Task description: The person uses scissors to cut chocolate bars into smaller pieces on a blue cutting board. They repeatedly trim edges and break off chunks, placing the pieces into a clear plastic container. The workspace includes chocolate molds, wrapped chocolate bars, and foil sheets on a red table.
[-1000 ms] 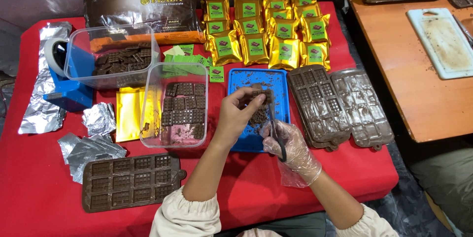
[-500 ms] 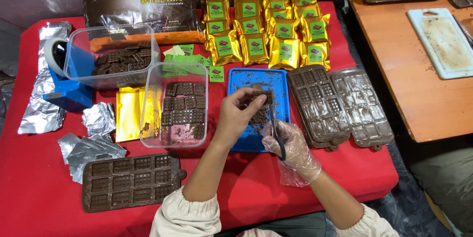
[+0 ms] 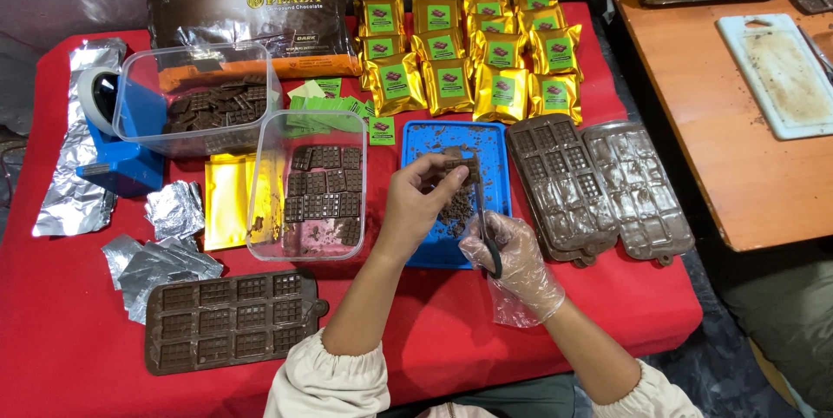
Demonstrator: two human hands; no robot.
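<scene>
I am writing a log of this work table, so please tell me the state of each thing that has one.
left hand: bare, holding a chocolate piece
right hand: in clear glove, holding scissors
blue tray: strewn with crumbs
near clear box: open, partly filled
far clear box: open, holds chocolate
gold packets: sealed, in rows
foil sheets: crumpled

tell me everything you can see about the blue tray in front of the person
The blue tray is a flat rectangle with a low raised rim, plastic by its look. It lies level on the red cloth, between a clear tub and brown moulds. Chocolate crumbs and shavings litter it. The left hand holds a chocolate piece above it; the gloved right hand works a dark tool there.
</scene>
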